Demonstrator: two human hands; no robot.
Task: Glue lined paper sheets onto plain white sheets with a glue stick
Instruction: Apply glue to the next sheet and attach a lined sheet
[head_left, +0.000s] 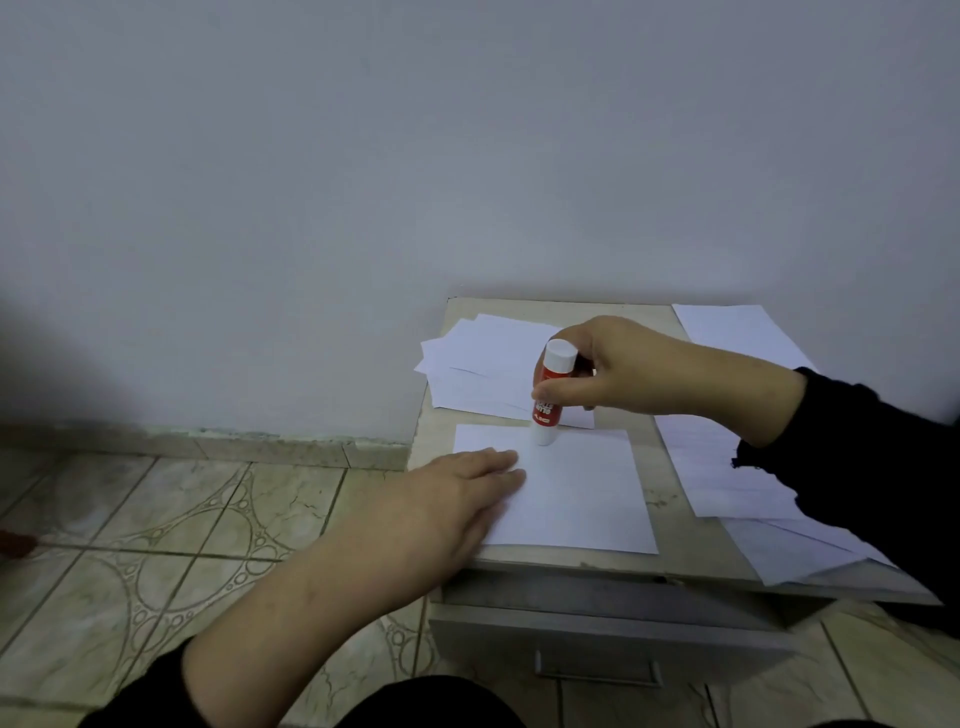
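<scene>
In the head view, a small pale cabinet top (691, 545) is seen against a plain grey-white wall (363, 156), with a partly open drawer (597, 613) below its front edge and a metal handle (597, 670) on the drawer face. A single white sheet (576, 499) is laid flat near the front of the top. The glue stick (549, 397), red-labelled with white ends, is held upright by the right hand (639, 371), whose thumb and fingers are curled round its barrel; its lower end is set against the far edge of the sheet. The label is partly covered by the thumb, so its wording cannot be read in full. The left hand (462, 493) is laid flat on the near-left corner of the sheet, fingers straight and together, pressing it down; that corner is hidden under the palm.

Behind the glue stick, a loose fanned pile of white sheets (483, 364) is spread at the back left of the top, partly blocked by the right hand. To the right, larger sheets (727, 478) are overlapped and hang past the cabinet's front edge, partly crossed by the black sleeve (872, 452) of the right arm. Whether any of these sheets is lined cannot be told. Patterned floor tiles (182, 519) are seen at the left.
</scene>
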